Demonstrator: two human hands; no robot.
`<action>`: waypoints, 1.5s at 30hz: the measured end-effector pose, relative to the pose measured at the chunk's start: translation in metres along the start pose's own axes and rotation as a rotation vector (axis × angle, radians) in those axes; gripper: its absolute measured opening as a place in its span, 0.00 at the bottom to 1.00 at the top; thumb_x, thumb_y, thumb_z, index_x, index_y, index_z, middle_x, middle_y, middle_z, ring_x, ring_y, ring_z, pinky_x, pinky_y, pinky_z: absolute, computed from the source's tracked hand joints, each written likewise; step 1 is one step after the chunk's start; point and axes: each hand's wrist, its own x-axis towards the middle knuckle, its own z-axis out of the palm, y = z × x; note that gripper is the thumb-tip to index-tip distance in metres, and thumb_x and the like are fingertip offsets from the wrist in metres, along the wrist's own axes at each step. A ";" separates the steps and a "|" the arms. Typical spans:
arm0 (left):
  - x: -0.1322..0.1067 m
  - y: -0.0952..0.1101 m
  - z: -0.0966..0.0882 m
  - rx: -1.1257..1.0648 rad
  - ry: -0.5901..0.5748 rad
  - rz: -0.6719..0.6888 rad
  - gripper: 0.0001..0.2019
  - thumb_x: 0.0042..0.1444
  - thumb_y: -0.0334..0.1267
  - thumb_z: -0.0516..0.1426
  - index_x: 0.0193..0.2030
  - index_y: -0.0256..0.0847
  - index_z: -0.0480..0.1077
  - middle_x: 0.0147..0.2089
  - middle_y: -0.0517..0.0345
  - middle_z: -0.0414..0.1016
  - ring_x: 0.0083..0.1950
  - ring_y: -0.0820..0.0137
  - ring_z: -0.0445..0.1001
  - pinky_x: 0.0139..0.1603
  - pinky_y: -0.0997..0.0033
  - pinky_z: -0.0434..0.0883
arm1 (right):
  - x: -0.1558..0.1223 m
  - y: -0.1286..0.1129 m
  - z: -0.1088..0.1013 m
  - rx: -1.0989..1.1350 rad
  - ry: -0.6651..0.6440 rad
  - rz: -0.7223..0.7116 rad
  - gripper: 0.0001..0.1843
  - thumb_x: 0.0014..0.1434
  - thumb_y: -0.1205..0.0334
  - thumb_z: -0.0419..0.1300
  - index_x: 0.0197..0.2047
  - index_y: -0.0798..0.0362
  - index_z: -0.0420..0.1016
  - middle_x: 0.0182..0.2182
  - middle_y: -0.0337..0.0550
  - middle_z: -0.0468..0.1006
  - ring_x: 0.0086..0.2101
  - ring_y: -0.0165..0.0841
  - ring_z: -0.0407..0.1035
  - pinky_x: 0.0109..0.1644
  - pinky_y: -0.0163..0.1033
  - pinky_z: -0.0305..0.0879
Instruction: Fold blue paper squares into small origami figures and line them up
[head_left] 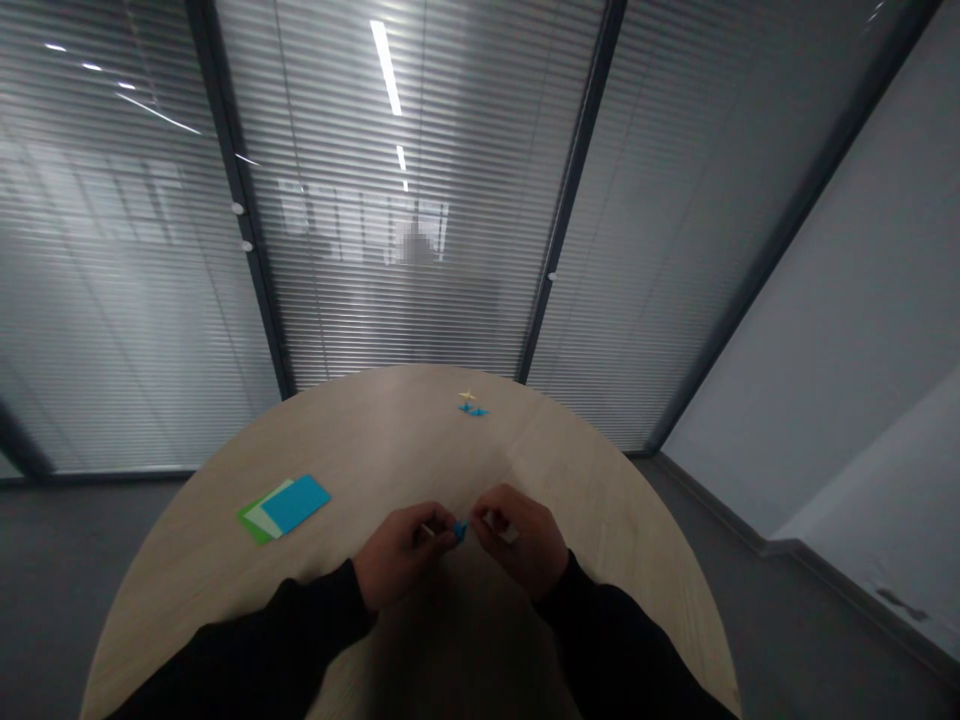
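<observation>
Between my hands, above the near middle of the table, is a small piece of folded blue paper. My left hand pinches it from the left between thumb and fingers. On the other side, my right hand is closed in a pinch, its fingertips at the paper's right edge. The paper's exact shape is too small and dark to make out, and the fingers cover part of it.
Blue, pale green and green paper sheets overlap on the left of the round wooden table. Toward the far edge sit two small blue folded paper figures and a yellowish one. Glass panels with blinds stand behind.
</observation>
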 end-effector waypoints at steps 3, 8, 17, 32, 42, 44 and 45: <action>-0.001 -0.001 0.000 0.102 0.127 0.067 0.07 0.60 0.39 0.56 0.39 0.40 0.73 0.34 0.58 0.77 0.35 0.68 0.72 0.37 0.69 0.68 | -0.002 0.002 0.004 0.170 0.024 0.229 0.06 0.58 0.60 0.59 0.32 0.53 0.72 0.25 0.38 0.72 0.25 0.29 0.66 0.29 0.33 0.62; -0.003 -0.002 -0.002 0.311 0.280 0.276 0.03 0.61 0.36 0.58 0.39 0.42 0.73 0.36 0.57 0.76 0.39 0.66 0.73 0.40 0.66 0.69 | -0.005 0.009 0.016 0.532 -0.076 0.545 0.13 0.56 0.52 0.61 0.33 0.54 0.72 0.21 0.35 0.68 0.21 0.28 0.63 0.24 0.32 0.59; -0.002 0.001 -0.003 0.524 0.278 0.535 0.04 0.63 0.32 0.56 0.42 0.42 0.73 0.38 0.55 0.78 0.41 0.63 0.72 0.42 0.63 0.70 | -0.004 0.009 0.016 0.589 -0.085 0.598 0.15 0.54 0.50 0.62 0.31 0.54 0.72 0.21 0.35 0.68 0.21 0.27 0.62 0.25 0.32 0.58; -0.002 0.001 -0.003 0.500 0.303 0.551 0.05 0.64 0.33 0.55 0.43 0.42 0.73 0.38 0.54 0.78 0.41 0.64 0.72 0.42 0.62 0.71 | -0.004 0.010 0.019 0.722 -0.137 0.665 0.14 0.50 0.51 0.65 0.31 0.54 0.71 0.19 0.32 0.68 0.19 0.25 0.62 0.24 0.32 0.60; -0.003 0.002 -0.002 0.460 0.285 0.535 0.07 0.61 0.30 0.56 0.43 0.43 0.73 0.38 0.54 0.78 0.41 0.64 0.72 0.43 0.62 0.71 | -0.005 0.009 0.019 0.658 -0.111 0.611 0.13 0.53 0.51 0.64 0.33 0.53 0.72 0.19 0.32 0.67 0.20 0.26 0.60 0.24 0.32 0.56; -0.003 0.001 -0.002 0.463 0.287 0.521 0.06 0.61 0.30 0.57 0.43 0.43 0.73 0.38 0.54 0.78 0.41 0.63 0.72 0.43 0.62 0.71 | -0.005 0.009 0.018 0.602 -0.120 0.596 0.13 0.54 0.52 0.63 0.32 0.54 0.72 0.19 0.33 0.66 0.20 0.26 0.60 0.24 0.32 0.55; -0.003 0.001 -0.002 0.465 0.287 0.513 0.06 0.61 0.30 0.57 0.43 0.43 0.73 0.38 0.54 0.78 0.41 0.63 0.72 0.43 0.62 0.71 | -0.005 0.009 0.017 0.583 -0.129 0.584 0.13 0.54 0.52 0.63 0.32 0.54 0.72 0.20 0.33 0.66 0.20 0.26 0.60 0.24 0.32 0.55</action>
